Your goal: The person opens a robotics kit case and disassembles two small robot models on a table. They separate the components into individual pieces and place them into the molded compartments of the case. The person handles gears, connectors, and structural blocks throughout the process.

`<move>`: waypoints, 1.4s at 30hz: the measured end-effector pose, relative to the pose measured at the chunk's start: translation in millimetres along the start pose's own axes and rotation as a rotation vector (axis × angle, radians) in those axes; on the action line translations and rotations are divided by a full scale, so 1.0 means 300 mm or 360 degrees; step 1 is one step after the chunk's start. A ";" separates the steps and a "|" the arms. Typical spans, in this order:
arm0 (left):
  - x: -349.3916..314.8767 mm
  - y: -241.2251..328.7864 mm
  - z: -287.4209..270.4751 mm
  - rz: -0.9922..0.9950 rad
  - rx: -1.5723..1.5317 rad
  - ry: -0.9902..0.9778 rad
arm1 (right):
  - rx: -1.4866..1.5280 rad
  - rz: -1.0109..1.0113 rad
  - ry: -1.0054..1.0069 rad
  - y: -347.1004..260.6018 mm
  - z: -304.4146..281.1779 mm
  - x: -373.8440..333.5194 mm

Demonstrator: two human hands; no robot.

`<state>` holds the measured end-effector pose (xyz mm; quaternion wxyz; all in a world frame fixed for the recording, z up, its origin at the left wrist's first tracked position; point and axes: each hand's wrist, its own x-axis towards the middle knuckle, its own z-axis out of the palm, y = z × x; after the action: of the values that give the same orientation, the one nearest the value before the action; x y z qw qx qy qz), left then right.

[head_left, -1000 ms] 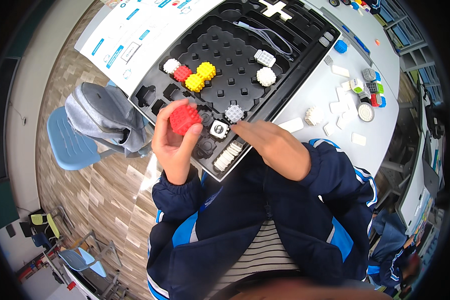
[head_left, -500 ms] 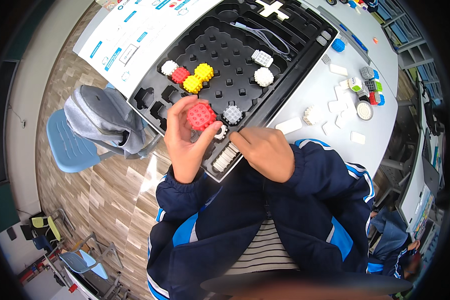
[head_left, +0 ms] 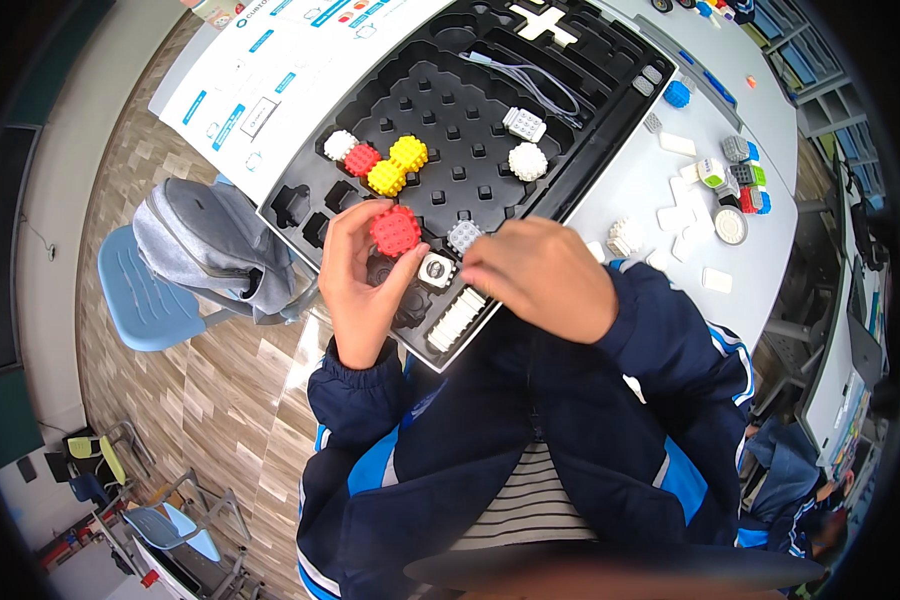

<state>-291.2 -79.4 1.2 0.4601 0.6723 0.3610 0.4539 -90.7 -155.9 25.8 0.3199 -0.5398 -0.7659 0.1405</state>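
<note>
My left hand (head_left: 358, 295) is closed around a red studded block (head_left: 395, 231), held over the near left part of the black tray (head_left: 448, 190). Fingers curled together, my right hand (head_left: 555, 280) hovers at the tray's near right edge. Whatever it pinches, if anything, is hidden. Close to its fingertips lie a grey studded block (head_left: 463, 236) and a white block (head_left: 436, 270) with a dark round mark. A row of thin white pieces (head_left: 456, 320) fills the nearest compartment. Deeper in the tray sit yellow blocks (head_left: 388, 174), another red block (head_left: 362, 159) and white blocks (head_left: 527, 161).
A printed sheet (head_left: 280, 70) lies left of the tray. On the white table (head_left: 705, 310), to the right, are loose white plates (head_left: 675, 215), a cluster of coloured blocks (head_left: 745, 175) and a blue block (head_left: 677, 94). A grey backpack (head_left: 210, 245) rests on a blue chair (head_left: 140, 285).
My right hand has lifted slightly up and right from beside the white pieces. The white block with the dark mark shows more fully. My left hand still holds the red block, shifted slightly.
</note>
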 end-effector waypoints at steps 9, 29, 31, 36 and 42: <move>0.070 0.001 -0.029 0.0387 0.0693 0.0049 | 0.0571 -0.0295 -0.0053 0.093 0.008 0.263; 0.238 -0.158 -0.095 0.0571 0.1495 -0.0112 | -0.0022 -0.0104 -0.0660 0.365 0.145 0.639; 0.239 -0.158 -0.092 0.0615 0.1490 -0.0106 | -0.0026 -0.0097 -0.0612 0.368 0.158 0.638; 0.238 -0.159 -0.091 0.0593 0.1540 -0.0105 | 0.0019 -0.0183 -0.0398 0.372 0.128 0.608; 0.232 -0.153 -0.086 0.0587 0.1493 -0.0098 | -0.0157 0.0037 -0.0402 0.432 -0.194 0.477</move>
<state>-296.0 5.4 -18.5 0.0313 0.8723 0.3876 0.2964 11.8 16.7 45.7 0.1923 -0.5416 -0.7998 0.1733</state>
